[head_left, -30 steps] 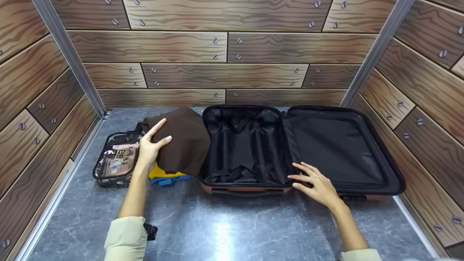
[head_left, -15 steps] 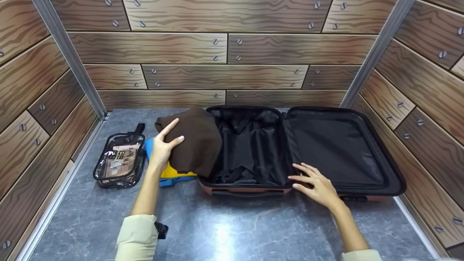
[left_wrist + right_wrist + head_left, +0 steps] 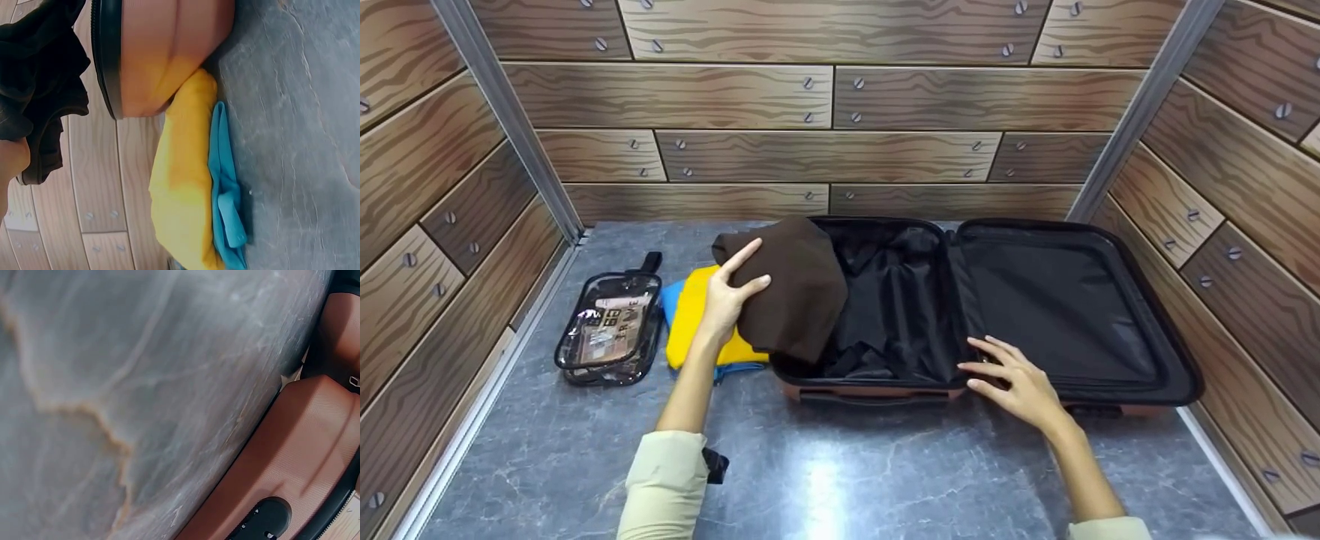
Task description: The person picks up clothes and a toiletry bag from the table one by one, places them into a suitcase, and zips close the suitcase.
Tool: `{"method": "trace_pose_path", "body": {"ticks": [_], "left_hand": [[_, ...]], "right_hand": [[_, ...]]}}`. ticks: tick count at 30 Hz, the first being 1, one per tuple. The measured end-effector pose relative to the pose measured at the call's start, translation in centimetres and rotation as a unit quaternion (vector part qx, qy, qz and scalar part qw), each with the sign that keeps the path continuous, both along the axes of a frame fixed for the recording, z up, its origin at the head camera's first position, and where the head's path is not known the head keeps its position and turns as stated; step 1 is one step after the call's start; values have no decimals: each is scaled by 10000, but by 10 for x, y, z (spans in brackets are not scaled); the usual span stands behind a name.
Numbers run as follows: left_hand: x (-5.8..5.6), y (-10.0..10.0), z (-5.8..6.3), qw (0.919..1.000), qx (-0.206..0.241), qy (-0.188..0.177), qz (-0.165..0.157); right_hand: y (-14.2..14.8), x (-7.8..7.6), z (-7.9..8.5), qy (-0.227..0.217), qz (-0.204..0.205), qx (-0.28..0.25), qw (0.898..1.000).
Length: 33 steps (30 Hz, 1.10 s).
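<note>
My left hand (image 3: 726,304) holds a dark brown folded garment (image 3: 801,289), its thumb and one finger spread over the near side. The garment hangs raised, overlapping the left rim of an open suitcase (image 3: 896,300) in the head view. In the left wrist view the garment's dark folds (image 3: 45,84) are above the suitcase's pinkish-brown shell (image 3: 169,50). A yellow folded cloth (image 3: 688,326) lies left of the suitcase, on top of a blue cloth (image 3: 229,214). My right hand (image 3: 1024,390), fingers spread, rests by the hinge between the suitcase halves.
A clear zip pouch (image 3: 611,322) with printed contents lies at the far left. The suitcase's flat right half (image 3: 1057,300) reaches toward the right wall. Wood-patterned walls (image 3: 735,157) enclose the grey marbled table (image 3: 825,465) at the back and sides.
My left hand has carried the brown garment rightward, from over the cloths to over the suitcase's left edge. More of the yellow cloth shows. My right hand has stayed in place.
</note>
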State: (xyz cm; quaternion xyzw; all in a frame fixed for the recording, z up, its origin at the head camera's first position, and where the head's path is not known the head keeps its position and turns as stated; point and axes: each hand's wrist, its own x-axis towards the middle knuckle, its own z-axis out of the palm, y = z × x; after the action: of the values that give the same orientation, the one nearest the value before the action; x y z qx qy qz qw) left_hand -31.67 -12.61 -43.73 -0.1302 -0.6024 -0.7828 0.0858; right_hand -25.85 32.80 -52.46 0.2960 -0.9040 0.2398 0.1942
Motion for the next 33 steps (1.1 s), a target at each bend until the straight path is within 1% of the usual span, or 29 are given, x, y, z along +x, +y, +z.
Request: {"method": "trace_pose_path", "body": {"ticks": [5,12,18,19,25,26,28,33], "left_hand": [[-3,9,-2,9997,46,118,-205],[-8,24,-5,9995,-16,115,-302],[-15,41,-5,9992,-7,198,-344],[-14,44,-3,9991,8,194,-376],[-20,60,-7,9991,-27,249,-350],[-23,63,-11,9991,-19,271,-326],[-24,67,-12,9989,16,245,-390],[-29,79,-16,9989,82,226,-409]], "right_hand": [[-1,1,1,-79,-45,8,10000],[-1,2,0,-158,-45,29,9999],[0,1,1,-145,-58,17,9999],[1,1,1,-134,-58,18,9999],[1,1,0,-156,-66,-14,9999],[0,1,0,-172,-69,-14,9998],[0,1,0,-201,-76,-4,9998],[0,1,0,-154,-90,20,9998]]}}
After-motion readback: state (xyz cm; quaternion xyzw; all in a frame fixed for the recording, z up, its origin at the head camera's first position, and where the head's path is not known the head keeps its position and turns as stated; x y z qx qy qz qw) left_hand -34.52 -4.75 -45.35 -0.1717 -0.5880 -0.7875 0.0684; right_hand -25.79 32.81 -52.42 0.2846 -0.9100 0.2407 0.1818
